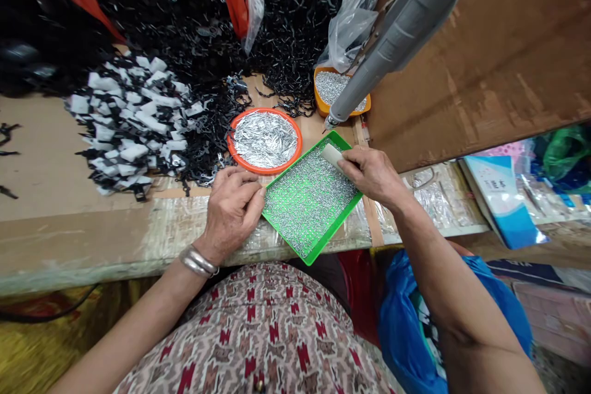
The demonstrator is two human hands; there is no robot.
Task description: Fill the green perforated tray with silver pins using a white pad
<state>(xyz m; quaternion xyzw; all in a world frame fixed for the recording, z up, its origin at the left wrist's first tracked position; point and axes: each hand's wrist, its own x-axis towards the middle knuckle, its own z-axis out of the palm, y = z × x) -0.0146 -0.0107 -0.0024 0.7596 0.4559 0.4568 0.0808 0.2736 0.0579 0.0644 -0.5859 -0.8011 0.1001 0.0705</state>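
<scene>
A shallow green tray (318,250) sits at an angle on the table's front edge, small silvery metal pieces (300,209) spread over its floor. At the tray's left corner is my left hand (233,206), fingers bent and thumb against the rim. My right hand (372,173) grips a pale, flat, off-white strip (333,157) over the tray's far right part; its lower end is hidden by my fingers. Just behind the tray stands an orange-red round dish (233,149) full of thin silvery pins (265,138).
A grey powered screwdriver (401,31) hangs above the tray's far corner. Behind it is an orange tub (321,101) of small metal pieces. Black parts (295,18) heap at the back, black-and-white parts (133,117) at left. A brown panel (484,68) borders the right.
</scene>
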